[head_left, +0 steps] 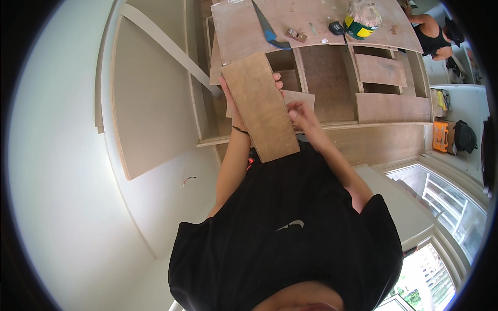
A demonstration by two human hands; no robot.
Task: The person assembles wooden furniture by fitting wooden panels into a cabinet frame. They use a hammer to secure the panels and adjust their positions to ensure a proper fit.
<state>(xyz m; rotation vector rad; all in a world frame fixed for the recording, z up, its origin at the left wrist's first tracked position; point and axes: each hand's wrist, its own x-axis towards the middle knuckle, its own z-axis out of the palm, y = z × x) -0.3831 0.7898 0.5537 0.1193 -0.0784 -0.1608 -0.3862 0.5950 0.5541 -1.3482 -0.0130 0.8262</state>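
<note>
A rectangular wooden board [259, 111] is tilted in front of my chest. My left hand [228, 96] grips it from beneath, the thumb along its left edge and the fingertips curling over its right edge. Most of that palm is hidden behind the board. My right hand [306, 122] is just beside the board's right edge with its fingers curled in. What those fingers hold, if anything, I cannot make out, nor whether they touch the board.
Ahead stands a wooden cabinet frame [358, 124] with open compartments. On its top panel lie a handsaw [267, 31], a small wooden block plane [296, 34], a tape measure [336, 28] and a green-yellow tub [361, 23]. Another person [433, 39] is at the far right, above an orange case [440, 136].
</note>
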